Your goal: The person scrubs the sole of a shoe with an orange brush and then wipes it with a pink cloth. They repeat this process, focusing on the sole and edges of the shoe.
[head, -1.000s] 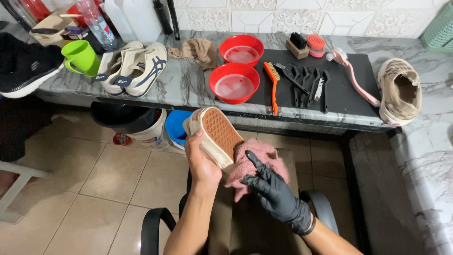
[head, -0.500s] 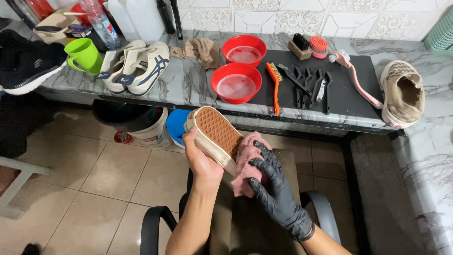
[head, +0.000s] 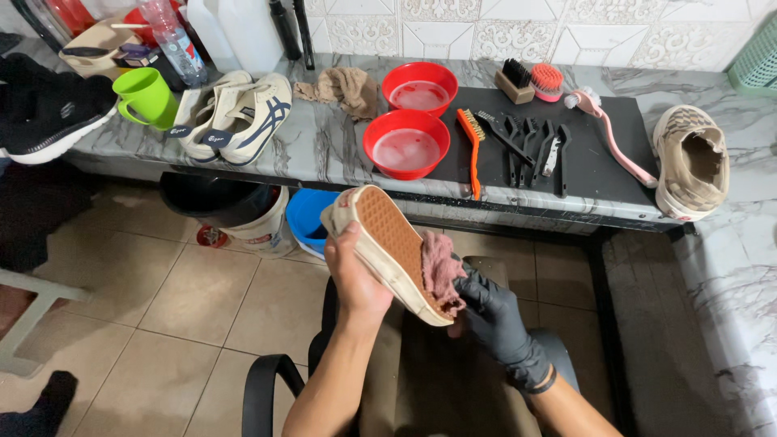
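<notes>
My bare left hand (head: 354,275) grips a cream slip-on shoe (head: 380,235) by its side, sole turned up so the brown waffle tread faces me. My right hand (head: 490,311), in a black glove, holds a pink cloth (head: 441,267) pressed against the heel end of the sole. Both hands are in front of the counter, above a dark chair seat. The matching checkered shoe (head: 690,162) lies on the marble counter at the right.
On the counter (head: 324,154) stand two red bowls (head: 406,143) of water, an orange brush (head: 470,142), several black brushes (head: 530,146) on a black mat, a pink long-handled brush (head: 611,133), a pair of cream sneakers (head: 235,117), a green mug (head: 144,97). Buckets (head: 243,214) sit underneath.
The shoe has tilted flatter and lower in my left hand, and my gloved right hand has slid the pink cloth along the sole toward the heel end.
</notes>
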